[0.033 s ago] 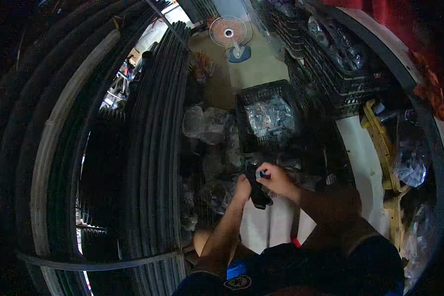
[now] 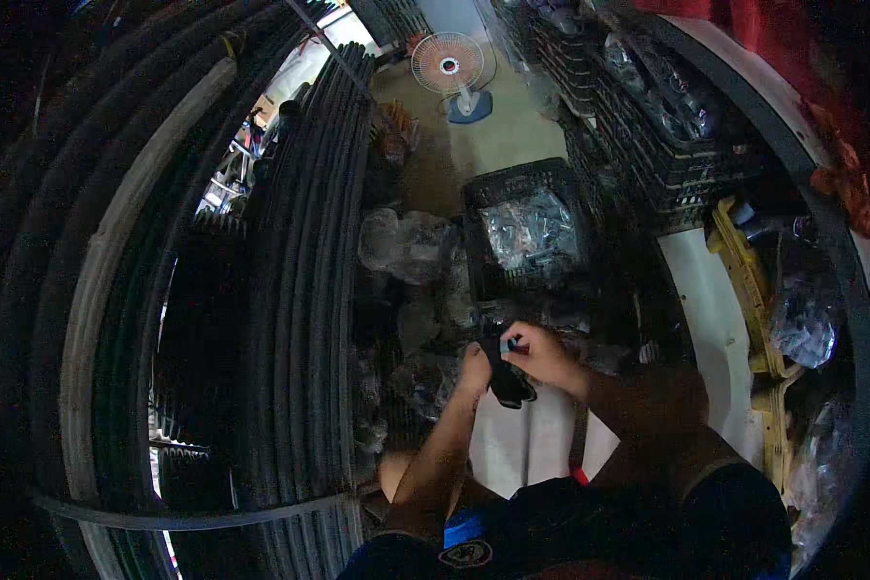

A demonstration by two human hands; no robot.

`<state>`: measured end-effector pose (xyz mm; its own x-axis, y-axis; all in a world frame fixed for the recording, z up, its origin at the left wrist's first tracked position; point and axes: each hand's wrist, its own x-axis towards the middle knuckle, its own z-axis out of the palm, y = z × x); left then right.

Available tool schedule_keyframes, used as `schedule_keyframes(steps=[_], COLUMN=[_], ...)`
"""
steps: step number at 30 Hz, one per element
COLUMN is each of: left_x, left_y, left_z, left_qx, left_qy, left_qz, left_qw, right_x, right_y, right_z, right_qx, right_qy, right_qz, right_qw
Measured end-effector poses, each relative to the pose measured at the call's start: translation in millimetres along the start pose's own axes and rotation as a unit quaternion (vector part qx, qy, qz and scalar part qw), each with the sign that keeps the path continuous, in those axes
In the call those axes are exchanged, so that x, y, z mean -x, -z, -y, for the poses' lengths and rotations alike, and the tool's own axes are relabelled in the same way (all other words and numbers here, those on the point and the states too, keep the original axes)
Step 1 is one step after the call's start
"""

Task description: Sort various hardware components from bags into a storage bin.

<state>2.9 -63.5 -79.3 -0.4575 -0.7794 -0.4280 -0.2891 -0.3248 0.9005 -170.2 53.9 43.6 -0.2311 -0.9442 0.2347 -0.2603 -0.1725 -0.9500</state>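
My left hand [image 2: 475, 369] is closed on the left side of a black part [image 2: 512, 385], whose exact kind is too dark to make out. Its lower end hangs over a pale surface in front of my lap. On the part's other side, my right hand [image 2: 541, 356] is closed, thumb and fingers curled together around a small light-blue piece [image 2: 507, 344]. That piece lies against the upper area of the black part; whether it is fixed there I cannot tell.
Ahead stands a black crate [image 2: 517, 172] holding clear plastic bags [image 2: 532, 230]. More bagged items [image 2: 406, 242] lie to its left. Long dark tubes [image 2: 304, 290] line the left side. Stacked crates [image 2: 638, 145], a yellow frame [image 2: 744, 280] and a fan [image 2: 448, 66] stand around.
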Motion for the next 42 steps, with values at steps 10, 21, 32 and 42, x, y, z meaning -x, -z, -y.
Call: schedule_keyframes(steps=[10,21,32,42], left_x=[22.6,44.6,39.5,53.1], left_y=[-17.8,-41.9,-39.1,-41.3], left_z=[-27.1,-51.1,-45.5,-70.5], left_qx=[0.065,0.211,0.212,0.325], left_qy=[0.002,0.036,0.031,0.091], left_qz=[-0.015,-0.045,-0.04,-0.005], left_qw=[0.998,0.976,0.976,0.941], right_x=[-3.6,-5.8,-6.4,-4.2], right_y=[1.3,-0.3,3.2,2.7], right_z=[-15.6,-18.5,-10.0,0.7], right_qx=[0.024,0.023,0.025,0.031], right_qy=[-0.039,-0.014,-0.024,0.014], right_qz=[0.0,-0.013,-0.003,-0.044], right_qw=[0.999,1.0,0.999,0.998])
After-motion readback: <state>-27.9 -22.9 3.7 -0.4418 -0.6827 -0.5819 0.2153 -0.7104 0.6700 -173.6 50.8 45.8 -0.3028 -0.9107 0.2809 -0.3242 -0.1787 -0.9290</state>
